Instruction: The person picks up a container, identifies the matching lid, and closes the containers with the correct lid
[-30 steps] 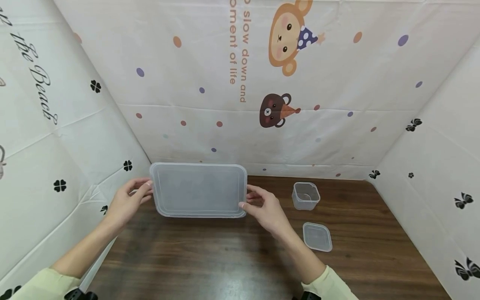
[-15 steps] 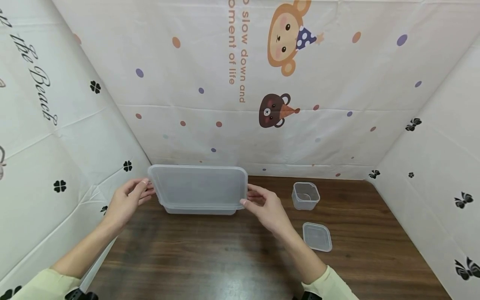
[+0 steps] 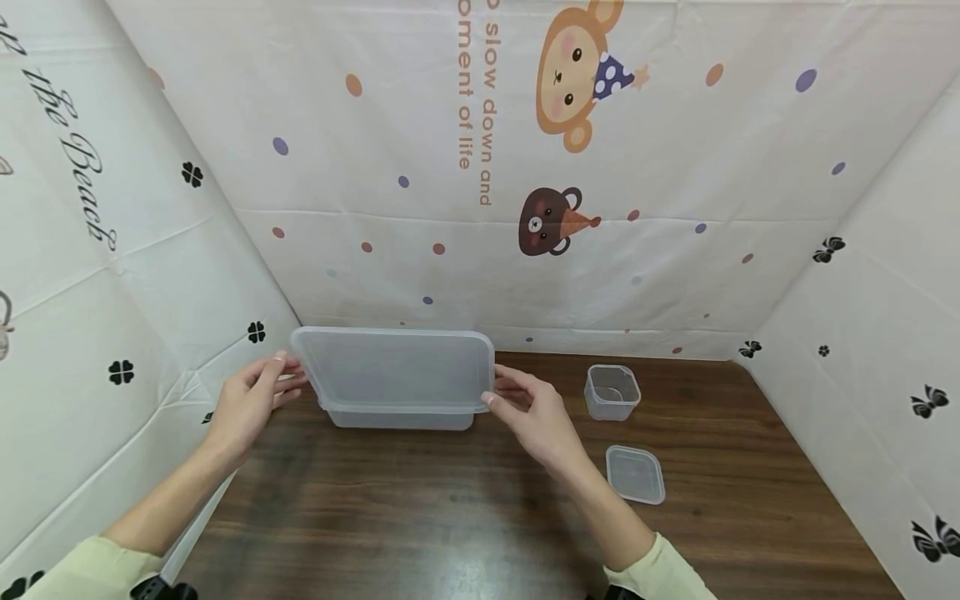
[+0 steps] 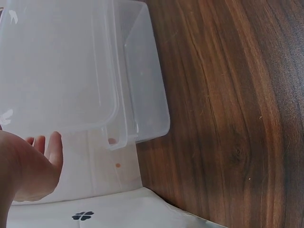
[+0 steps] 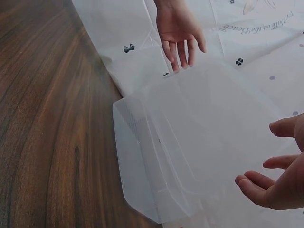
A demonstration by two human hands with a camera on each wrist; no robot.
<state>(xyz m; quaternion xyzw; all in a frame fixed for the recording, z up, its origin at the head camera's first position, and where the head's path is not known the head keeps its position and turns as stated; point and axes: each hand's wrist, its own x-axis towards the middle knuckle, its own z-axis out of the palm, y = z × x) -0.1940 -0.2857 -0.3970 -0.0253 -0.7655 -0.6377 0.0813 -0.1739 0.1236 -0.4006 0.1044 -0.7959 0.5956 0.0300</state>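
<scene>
A large translucent plastic lid (image 3: 401,371) is tilted over the rectangular plastic box (image 3: 405,422), whose front wall shows below the lid's near edge. My left hand (image 3: 249,400) holds the lid's left short side, thumb high near the corner and fingers at the edge. At the opposite short side, my right hand (image 3: 534,417) grips the lid near its front corner, its thumb at the edge and other fingers partly hidden behind. In the left wrist view, the box (image 4: 148,88) stands on the table beneath the lid (image 4: 57,61). Most of the box's inside is hidden.
On the right stand a small clear square container (image 3: 612,396) and, nearer, its size of flat square lid (image 3: 635,474). The dark wooden table (image 3: 420,517) is bounded by printed white cloth walls (image 3: 420,167) at the back and both sides.
The large lid's near edge has risen and moved up off the box, uncovering the box's front wall. Both hands have shifted slightly with it; the small container and lid stay put.
</scene>
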